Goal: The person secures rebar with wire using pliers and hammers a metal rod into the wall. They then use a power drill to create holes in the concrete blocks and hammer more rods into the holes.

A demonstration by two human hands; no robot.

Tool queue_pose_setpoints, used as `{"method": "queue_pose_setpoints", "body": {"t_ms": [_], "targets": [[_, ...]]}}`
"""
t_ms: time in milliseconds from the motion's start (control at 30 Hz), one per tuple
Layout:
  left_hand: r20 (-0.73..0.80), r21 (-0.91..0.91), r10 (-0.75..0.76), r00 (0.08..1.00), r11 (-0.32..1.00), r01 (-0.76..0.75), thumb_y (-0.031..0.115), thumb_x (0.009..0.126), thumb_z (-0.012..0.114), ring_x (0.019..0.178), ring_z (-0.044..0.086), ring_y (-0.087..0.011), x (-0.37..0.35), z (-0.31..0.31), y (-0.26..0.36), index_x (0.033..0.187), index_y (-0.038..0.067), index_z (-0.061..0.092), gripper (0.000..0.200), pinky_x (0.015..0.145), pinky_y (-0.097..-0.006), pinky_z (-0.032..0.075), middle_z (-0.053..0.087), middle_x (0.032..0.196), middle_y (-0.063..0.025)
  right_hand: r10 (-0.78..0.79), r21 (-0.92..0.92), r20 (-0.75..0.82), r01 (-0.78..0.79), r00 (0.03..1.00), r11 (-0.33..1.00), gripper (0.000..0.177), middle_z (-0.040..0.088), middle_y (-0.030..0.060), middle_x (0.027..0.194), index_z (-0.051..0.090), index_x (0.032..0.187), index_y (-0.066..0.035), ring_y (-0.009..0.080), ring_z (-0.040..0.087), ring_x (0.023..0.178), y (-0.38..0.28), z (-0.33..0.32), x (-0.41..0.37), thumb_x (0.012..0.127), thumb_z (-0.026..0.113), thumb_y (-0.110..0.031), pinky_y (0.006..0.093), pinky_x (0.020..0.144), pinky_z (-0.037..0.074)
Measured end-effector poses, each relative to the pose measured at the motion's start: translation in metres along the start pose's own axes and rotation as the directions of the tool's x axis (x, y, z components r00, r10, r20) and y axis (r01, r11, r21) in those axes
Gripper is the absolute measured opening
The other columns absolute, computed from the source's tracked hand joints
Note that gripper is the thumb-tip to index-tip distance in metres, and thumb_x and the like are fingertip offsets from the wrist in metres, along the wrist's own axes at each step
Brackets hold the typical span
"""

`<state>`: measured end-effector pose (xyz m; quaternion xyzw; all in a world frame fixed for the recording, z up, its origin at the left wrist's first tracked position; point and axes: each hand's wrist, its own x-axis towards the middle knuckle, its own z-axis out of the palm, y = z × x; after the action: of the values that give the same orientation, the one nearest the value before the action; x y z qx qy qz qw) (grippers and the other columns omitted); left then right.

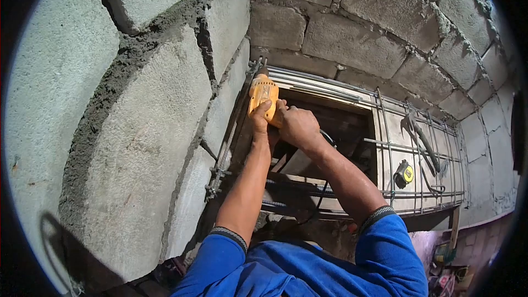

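Observation:
A yellow power drill point(264, 94) points away from me into the corner where two block walls meet. My left hand point(260, 121) is wrapped around the rear of its body, thumb on top. My right hand point(297, 125) is closed around the drill's handle side, and its fingers are partly hidden. The chuck end lies close to the ends of several steel bars point(308, 83); whether the bit touches the wall or a bar cannot be made out. A dark cord point(320, 201) hangs below my right forearm.
A plywood form point(411, 154) with a rebar grid surrounds a dark opening. On it lie a yellow and black tape measure point(405, 175) and a dark-handled tool point(424, 140), perhaps a hammer. Block walls point(148, 132) rise at left and ahead point(357, 38). Clutter sits low at right.

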<state>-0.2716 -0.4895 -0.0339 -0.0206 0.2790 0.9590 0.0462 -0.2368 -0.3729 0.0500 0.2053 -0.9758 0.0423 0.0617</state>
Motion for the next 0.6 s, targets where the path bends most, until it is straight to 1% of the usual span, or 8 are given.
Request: {"method": "queue_pose_setpoints", "body": {"t_ms": [33,100,133,233,333,400,533,600], "targets": [[-0.003,-0.005,-0.007,1.0,1.0,0.007,0.027,0.082,0.071,0.092,0.07,-0.0266,0.002,-0.003,-0.001,0.129,-0.003,0.055,0.058,0.085,-0.0387,0.058,0.069,0.105,-0.0155,0.0,0.001,0.001,0.0,1.0,1.0,0.057,0.071,0.0213,0.093,0.051,0.129,0.006,0.0346,0.073,0.085,0.0,0.002,0.0,0.079,0.07,-0.014,0.044,0.071,0.058],[0.024,-0.012,-0.008,1.0,1.0,0.008,0.027,0.082,0.071,0.092,0.07,-0.0265,0.007,-0.007,-0.001,0.129,-0.003,0.055,0.057,0.085,-0.0388,0.058,0.069,0.105,-0.0157,0.014,0.008,0.026,-0.014,1.0,1.0,0.064,0.07,0.0205,0.092,0.049,0.14,0.0,0.0367,0.071,0.08,0.002,0.003,0.002,0.08,0.064,-0.017,0.0461,0.07,0.057],[0.052,-0.019,-0.01,0.999,1.0,0.011,0.027,0.083,0.07,0.093,0.07,-0.0265,0.008,-0.009,-0.002,0.129,-0.003,0.055,0.057,0.086,-0.0389,0.058,0.07,0.105,-0.0158,0.014,0.008,0.025,-0.014,1.0,1.0,0.064,0.07,0.0205,0.092,0.049,0.14,0.0,0.0367,0.071,0.08,0.002,0.004,0.002,0.08,0.064,-0.017,0.0461,0.07,0.057],[0.036,-0.076,-0.025,0.999,0.997,0.028,0.027,0.083,0.07,0.093,0.07,-0.0265,0.006,-0.007,-0.005,0.129,-0.003,0.055,0.056,0.085,-0.0387,0.058,0.07,0.105,-0.0155,0.007,-0.004,-0.001,-0.007,1.0,1.0,0.063,0.07,0.0214,0.091,0.049,0.139,0.001,0.0371,0.071,0.079,0.003,0.006,0.002,0.08,0.064,-0.016,0.0466,0.07,0.057],[0.002,-0.051,-0.014,1.0,0.999,0.014,0.028,0.083,0.071,0.093,0.07,-0.0265,0.004,-0.005,-0.003,0.129,-0.002,0.055,0.057,0.086,-0.0392,0.058,0.07,0.105,-0.015,-0.012,0.014,-0.03,0.013,0.999,1.0,0.061,0.07,0.022,0.089,0.05,0.137,0.002,0.0375,0.071,0.079,0.002,0.004,0.002,0.08,0.063,-0.016,0.0472,0.069,0.056],[0.003,-0.075,-0.029,1.0,0.997,0.029,0.029,0.083,0.071,0.092,0.07,-0.0264,0.005,-0.004,-0.003,0.129,-0.002,0.055,0.058,0.085,-0.0394,0.057,0.07,0.104,-0.0145,-0.025,0.021,-0.05,0.026,0.998,0.999,0.053,0.071,0.0218,0.091,0.054,0.126,0.007,0.0349,0.073,0.083,-0.001,0.0,0.001,0.079,0.068,-0.013,0.0443,0.072,0.058],[-0.014,-0.078,-0.05,0.999,0.996,0.048,0.03,0.083,0.071,0.091,0.069,-0.026,0.002,-0.002,-0.002,0.128,-0.001,0.056,0.057,0.084,-0.0403,0.057,0.07,0.103,-0.0129,-0.002,0.005,-0.019,0.002,1.0,1.0,0.054,0.071,0.0212,0.093,0.054,0.127,0.006,0.0345,0.073,0.084,0.001,0.008,0.003,0.079,0.068,-0.013,0.0441,0.072,0.058],[-0.018,-0.076,-0.047,0.999,0.996,0.045,0.031,0.083,0.071,0.091,0.069,-0.0258,0.002,0.001,-0.002,0.126,-0.001,0.057,0.056,0.084,-0.0401,0.057,0.07,0.102,-0.0125,-0.037,0.025,-0.064,0.039,0.997,0.999,0.053,0.07,0.0217,0.09,0.051,0.133,0.002,0.0375,0.071,0.08,0.006,0.011,0.004,0.083,0.06,-0.015,0.048,0.07,0.056]]}}
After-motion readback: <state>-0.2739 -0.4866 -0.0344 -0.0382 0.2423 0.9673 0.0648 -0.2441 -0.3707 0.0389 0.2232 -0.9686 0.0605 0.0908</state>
